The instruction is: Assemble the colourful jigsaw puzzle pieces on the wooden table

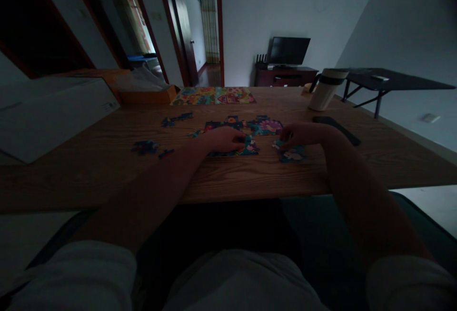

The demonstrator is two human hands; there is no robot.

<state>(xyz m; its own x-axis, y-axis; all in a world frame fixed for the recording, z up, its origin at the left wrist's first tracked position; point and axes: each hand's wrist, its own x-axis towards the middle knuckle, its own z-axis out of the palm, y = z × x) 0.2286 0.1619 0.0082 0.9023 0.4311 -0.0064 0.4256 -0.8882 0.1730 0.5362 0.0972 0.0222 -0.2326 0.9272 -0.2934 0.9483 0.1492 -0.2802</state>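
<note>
My left hand (223, 140) rests on the wooden table (257, 177), its fingertips pinching a teal jigsaw piece (249, 139) at the edge of a joined row of pieces (232, 154). My right hand (298, 135) curls down with its fingertips on a small pale jigsaw piece (277, 145), just beside a separate teal cluster (293, 155). Further ahead lies a larger joined section (264, 126). To the left, dark loose pieces (144, 147) and a small joined strip (176, 119) lie apart from both hands. The dim light hides fine detail.
A colourful picture card (213, 95) lies at the table's far edge. A large white box (53, 115) and an orange carton (146, 95) stand at the left. A cream tumbler (324, 90) and a black remote control (337, 130) sit at the right.
</note>
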